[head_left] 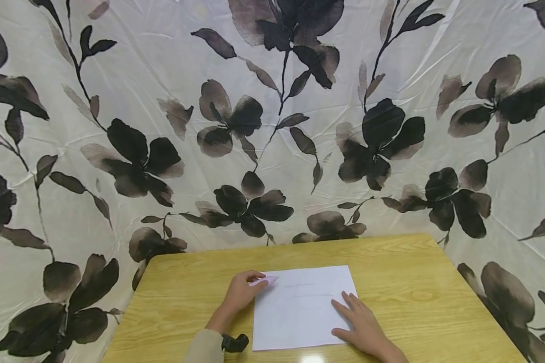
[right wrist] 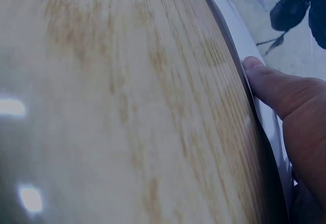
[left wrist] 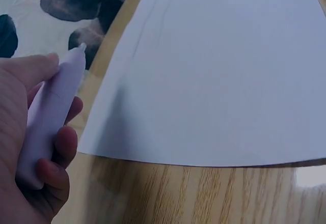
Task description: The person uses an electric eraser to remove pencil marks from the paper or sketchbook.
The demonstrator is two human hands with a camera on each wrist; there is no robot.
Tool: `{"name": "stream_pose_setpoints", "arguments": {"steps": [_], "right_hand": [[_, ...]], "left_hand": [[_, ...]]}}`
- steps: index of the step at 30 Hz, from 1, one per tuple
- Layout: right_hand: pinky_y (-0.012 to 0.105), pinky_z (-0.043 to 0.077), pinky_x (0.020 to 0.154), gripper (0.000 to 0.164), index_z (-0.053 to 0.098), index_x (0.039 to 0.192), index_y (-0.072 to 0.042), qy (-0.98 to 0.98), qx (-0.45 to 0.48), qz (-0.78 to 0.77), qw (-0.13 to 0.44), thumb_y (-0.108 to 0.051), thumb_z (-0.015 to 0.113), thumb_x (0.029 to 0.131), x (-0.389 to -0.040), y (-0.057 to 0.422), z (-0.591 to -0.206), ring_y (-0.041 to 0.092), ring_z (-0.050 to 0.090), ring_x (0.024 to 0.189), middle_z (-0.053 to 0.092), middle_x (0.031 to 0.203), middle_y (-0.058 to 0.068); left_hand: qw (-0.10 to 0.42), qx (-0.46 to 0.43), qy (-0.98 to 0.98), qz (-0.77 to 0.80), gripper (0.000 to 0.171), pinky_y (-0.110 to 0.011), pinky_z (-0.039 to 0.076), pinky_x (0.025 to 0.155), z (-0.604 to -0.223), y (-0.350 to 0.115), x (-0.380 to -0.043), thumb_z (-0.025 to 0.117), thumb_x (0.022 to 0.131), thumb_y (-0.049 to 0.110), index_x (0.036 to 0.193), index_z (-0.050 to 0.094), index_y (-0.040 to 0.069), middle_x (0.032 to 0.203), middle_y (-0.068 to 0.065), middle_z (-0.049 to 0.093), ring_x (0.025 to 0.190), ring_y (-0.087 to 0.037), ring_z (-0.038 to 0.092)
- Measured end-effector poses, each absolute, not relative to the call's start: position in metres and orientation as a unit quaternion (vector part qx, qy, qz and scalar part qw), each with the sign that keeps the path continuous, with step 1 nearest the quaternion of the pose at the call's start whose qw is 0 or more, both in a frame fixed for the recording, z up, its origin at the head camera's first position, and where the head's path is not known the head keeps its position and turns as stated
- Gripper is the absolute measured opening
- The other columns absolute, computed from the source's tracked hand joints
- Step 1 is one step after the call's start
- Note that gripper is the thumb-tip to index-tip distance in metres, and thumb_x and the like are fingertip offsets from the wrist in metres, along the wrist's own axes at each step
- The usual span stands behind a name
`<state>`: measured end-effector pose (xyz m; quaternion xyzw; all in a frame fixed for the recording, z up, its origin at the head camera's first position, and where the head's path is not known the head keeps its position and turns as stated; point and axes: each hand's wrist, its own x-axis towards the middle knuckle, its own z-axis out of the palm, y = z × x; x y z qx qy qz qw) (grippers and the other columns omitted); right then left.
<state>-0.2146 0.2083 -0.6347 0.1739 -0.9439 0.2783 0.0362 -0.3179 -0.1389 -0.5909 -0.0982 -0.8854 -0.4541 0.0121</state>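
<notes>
My left hand (head_left: 239,291) holds a thick, pale lilac pen-shaped tool (left wrist: 57,99), with the fingers curled round its barrel and the thumb along its upper side. The tool's small narrow tip points away from the palm, over the upper left corner of a white sheet of paper (head_left: 295,322) in the head view. Faint grey lines (head_left: 313,295) run across the sheet. My right hand (head_left: 361,325) rests with spread fingers on the sheet's right side. In the right wrist view its thumb (right wrist: 270,86) lies at the paper's edge; the other fingers are mostly hidden there.
The sheet lies on a yellow wood-grain table (head_left: 436,302). Behind and beside the table hangs a white cloth (head_left: 309,166) printed with dark flowers. A black band with a small device (head_left: 235,343) is at the left wrist. Light glares off the tabletop near its front.
</notes>
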Motion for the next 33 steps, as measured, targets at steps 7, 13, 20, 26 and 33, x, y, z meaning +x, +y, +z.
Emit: {"name": "stream_pose_setpoints", "arguments": {"steps": [7, 13, 20, 26, 33], "right_hand": [[0.066, 0.025, 0.101, 0.069, 0.055, 0.138, -0.014, -0.946, 0.172, 0.270, 0.048, -0.057, 0.065, 0.084, -0.215, 0.209, -0.639, 0.045, 0.030, 0.135, 0.038, 0.148, 0.021], [0.065, 0.026, 0.102, 0.070, 0.055, 0.139, -0.016, -0.948, 0.164, 0.268, 0.047, -0.058, 0.065, 0.084, -0.216, 0.210, -0.640, 0.043, 0.029, 0.136, 0.038, 0.149, 0.018], [0.066, 0.027, 0.099, 0.068, 0.057, 0.136, -0.015, -0.945, 0.168, 0.273, 0.068, -0.056, 0.068, 0.083, -0.214, 0.208, -0.639, 0.045, 0.032, 0.134, 0.041, 0.146, 0.020], [0.065, 0.026, 0.101, 0.070, 0.056, 0.137, -0.015, -0.949, 0.156, 0.267, 0.055, -0.059, 0.066, 0.083, -0.215, 0.206, -0.638, 0.043, 0.030, 0.136, 0.039, 0.148, 0.018], [0.063, 0.023, 0.104, 0.070, 0.056, 0.138, -0.018, -0.954, 0.148, 0.261, 0.028, -0.061, 0.063, 0.083, -0.215, 0.206, -0.637, 0.042, 0.027, 0.138, 0.036, 0.151, 0.017]], "left_hand": [[-0.001, -0.113, -0.884, -0.453, 0.028, -0.033, 0.047, 0.071, -0.594, -0.132, -0.318, 0.080, 0.079, 0.036, 0.097, 0.074, 0.015, 0.091, 0.001, 0.065, 0.083, -0.017, 0.056], [-0.016, -0.120, -0.888, -0.443, 0.021, -0.045, 0.047, 0.086, -0.591, -0.127, -0.321, 0.077, 0.083, 0.031, 0.097, 0.076, 0.016, 0.099, 0.001, 0.069, 0.099, -0.024, 0.061], [-0.003, -0.048, -0.880, -0.473, 0.041, -0.044, 0.050, 0.082, -0.572, -0.120, -0.324, 0.089, 0.069, 0.024, 0.104, 0.074, 0.010, 0.096, -0.005, 0.068, 0.092, -0.026, 0.061], [0.009, 0.050, -0.829, -0.557, 0.052, -0.044, 0.052, 0.081, -0.568, -0.110, -0.321, 0.089, 0.066, 0.009, 0.113, 0.067, 0.008, 0.110, -0.014, 0.061, 0.095, -0.030, 0.058], [-0.032, 0.110, -0.670, -0.733, 0.052, -0.030, 0.047, 0.077, -0.577, -0.105, -0.317, 0.083, 0.076, 0.008, 0.122, 0.060, -0.003, 0.120, -0.016, 0.060, 0.095, -0.022, 0.055]]}}
